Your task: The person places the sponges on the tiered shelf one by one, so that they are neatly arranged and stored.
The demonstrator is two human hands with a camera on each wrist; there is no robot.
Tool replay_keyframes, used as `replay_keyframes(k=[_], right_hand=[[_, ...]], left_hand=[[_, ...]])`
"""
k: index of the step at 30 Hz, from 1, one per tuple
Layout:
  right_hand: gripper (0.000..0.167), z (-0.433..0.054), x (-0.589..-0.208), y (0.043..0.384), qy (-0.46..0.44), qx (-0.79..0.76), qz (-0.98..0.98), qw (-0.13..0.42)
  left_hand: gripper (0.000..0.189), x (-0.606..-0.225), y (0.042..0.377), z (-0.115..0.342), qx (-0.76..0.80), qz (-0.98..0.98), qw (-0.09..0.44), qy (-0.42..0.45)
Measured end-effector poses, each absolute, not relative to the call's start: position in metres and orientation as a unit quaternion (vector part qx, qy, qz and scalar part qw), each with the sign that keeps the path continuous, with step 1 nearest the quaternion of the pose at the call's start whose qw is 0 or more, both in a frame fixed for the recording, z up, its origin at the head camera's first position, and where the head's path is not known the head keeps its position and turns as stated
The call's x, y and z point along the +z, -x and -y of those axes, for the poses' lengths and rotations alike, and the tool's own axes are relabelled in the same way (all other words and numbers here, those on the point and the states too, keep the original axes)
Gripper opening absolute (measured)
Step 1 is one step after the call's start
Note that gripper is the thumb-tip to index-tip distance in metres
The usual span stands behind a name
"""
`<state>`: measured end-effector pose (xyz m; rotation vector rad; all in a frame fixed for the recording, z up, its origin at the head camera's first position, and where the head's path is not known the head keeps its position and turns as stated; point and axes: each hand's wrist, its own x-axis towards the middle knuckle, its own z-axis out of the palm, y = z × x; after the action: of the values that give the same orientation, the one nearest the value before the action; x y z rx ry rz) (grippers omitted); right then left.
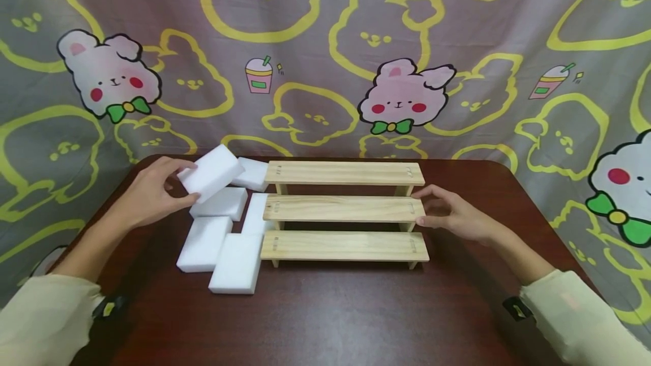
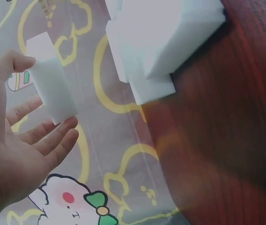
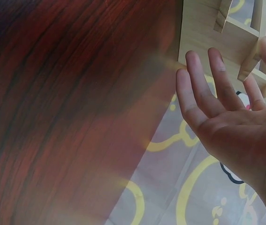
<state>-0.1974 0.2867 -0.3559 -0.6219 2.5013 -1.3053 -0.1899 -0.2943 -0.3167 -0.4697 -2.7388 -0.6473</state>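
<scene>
My left hand [image 1: 150,194] pinches a white foam block [image 1: 212,173] between thumb and fingers, tilted above the other blocks. In the left wrist view this block [image 2: 55,89] is held along its ends, the remaining fingers spread beneath. A three-tier wooden step shelf [image 1: 341,209] stands mid-table, its boards bare. At its right end my right hand [image 1: 458,216] grips the middle board, thumb at the front edge and index finger at the back. The right wrist view shows the other fingers [image 3: 205,96] of that hand extended away from the wood.
Several white foam blocks lie left of the shelf, among them a front one [image 1: 236,264], a left one [image 1: 205,243] and a back one [image 1: 251,173]. The dark red-brown table [image 1: 346,321] meets a patterned curtain [image 1: 315,72] behind.
</scene>
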Motion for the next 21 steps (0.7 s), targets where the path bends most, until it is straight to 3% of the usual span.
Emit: replay_keyframes(k=[21], right_hand=[[0.047, -0.287, -0.357, 0.198, 0.209, -0.460, -0.852, 0.136]], left_hand=[[0.060, -0.300, 0.190, 0.262, -0.218, 0.941, 0.172, 0.192]])
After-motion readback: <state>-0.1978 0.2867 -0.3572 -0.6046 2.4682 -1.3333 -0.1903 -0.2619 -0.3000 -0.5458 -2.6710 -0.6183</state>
